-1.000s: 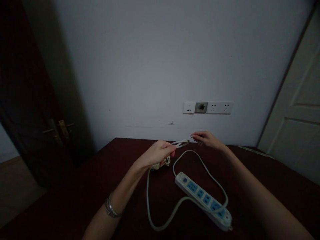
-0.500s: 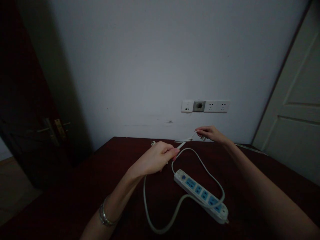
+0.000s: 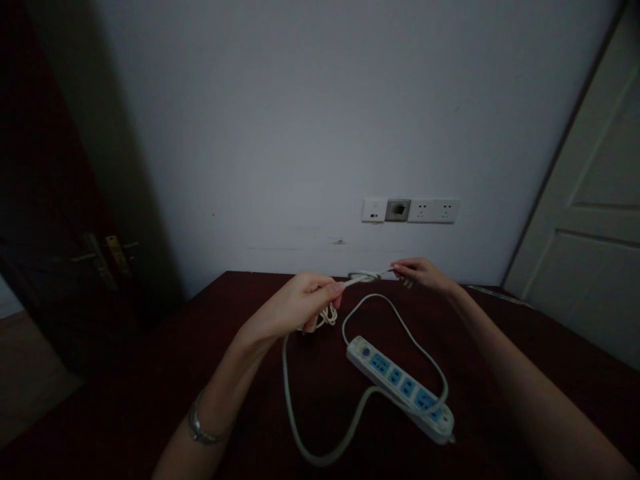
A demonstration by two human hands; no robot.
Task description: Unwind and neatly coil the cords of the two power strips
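My left hand (image 3: 310, 303) is closed around a white cord (image 3: 353, 281), drawn taut toward the right. A small loop (image 3: 367, 275) sits in it between my hands. My right hand (image 3: 417, 273) pinches a thin end (image 3: 387, 270) just beyond that loop. Under my left fingers hang a few more cord loops (image 3: 327, 315), partly hidden. A white power strip (image 3: 400, 390) with blue sockets lies slantwise below. Its cable (image 3: 320, 462) curls over its near end and rises in a wide curve to my left hand.
The dark red tabletop (image 3: 240, 427) meets a pale wall (image 3: 280, 133) at its back edge. Wall sockets (image 3: 433, 211) sit above the table. A dark door with a handle (image 3: 103, 260) stands left, a pale panelled door (image 3: 590, 220) right.
My left hand has moved a little left and up, away from my right hand. The cord between them now runs flatter, and loops show beneath my left hand. The power strip stays put.
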